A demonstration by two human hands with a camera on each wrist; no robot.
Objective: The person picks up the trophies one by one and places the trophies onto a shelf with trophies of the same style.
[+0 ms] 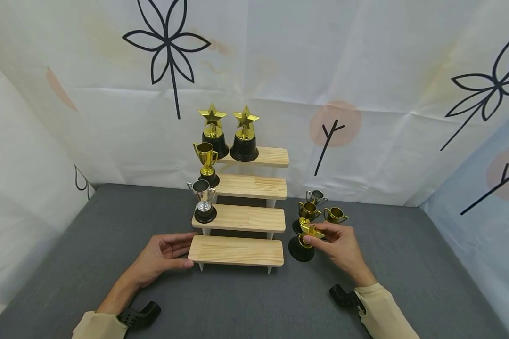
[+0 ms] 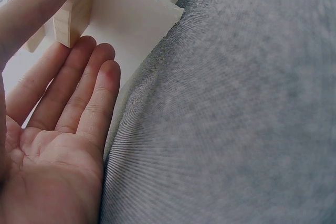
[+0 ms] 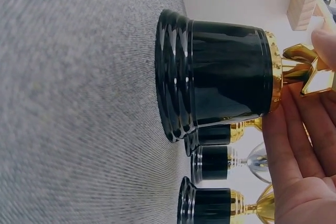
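Note:
My right hand [image 1: 341, 247] holds a gold star trophy [image 1: 302, 247] by its star, thumb on one side and fingers on the other. Its round black base [image 3: 226, 72] looks upright, at or just over the grey cloth in the right wrist view. My left hand [image 1: 161, 256] is at the left end of the lowest wooden step [image 1: 237, 250], its fingers extended and touching the board's end in the left wrist view. On the tiered stand, two star trophies [image 1: 244, 136] occupy the top step, a gold cup [image 1: 206, 157] the second, and a silver cup [image 1: 203, 200] the third.
Behind my right hand stand a silver cup [image 1: 316, 197], a gold cup [image 1: 308, 210] and another gold cup [image 1: 335, 215], close together right of the stand. A patterned white cloth [image 1: 280, 66] hangs behind the grey tabletop [image 1: 144, 207].

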